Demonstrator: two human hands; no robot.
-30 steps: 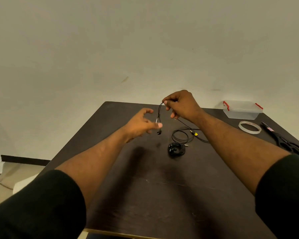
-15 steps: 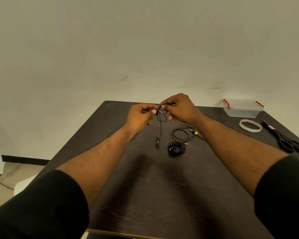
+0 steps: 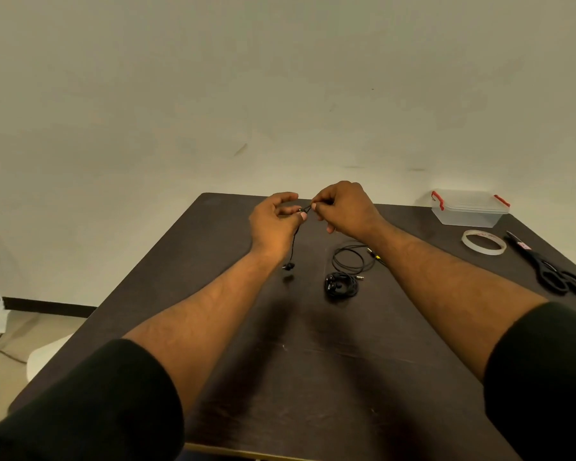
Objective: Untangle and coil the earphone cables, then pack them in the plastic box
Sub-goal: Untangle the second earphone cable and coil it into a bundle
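I had both hands together above the counter (image 3: 313, 377), the left hand (image 3: 273, 224) and right hand (image 3: 345, 209) each pinching the thin earphone cable (image 3: 294, 241), its earbud (image 3: 289, 266) dangling toward 6 o'clock. A second bundled earphone (image 3: 341, 286) lay at 5 o'clock of my hands, the plastic box (image 3: 469, 211) at 3 o'clock. The cable looked light, limp and snag-prone, so I judged it best gripped on the cord near the knot, not by the bud.

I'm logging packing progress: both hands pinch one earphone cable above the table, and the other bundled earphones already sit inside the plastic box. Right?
Not quite. The head view shows both hands, left hand and right hand, pinching the earphone cable, but the bundled earphones lie on the table, not in the plastic box.
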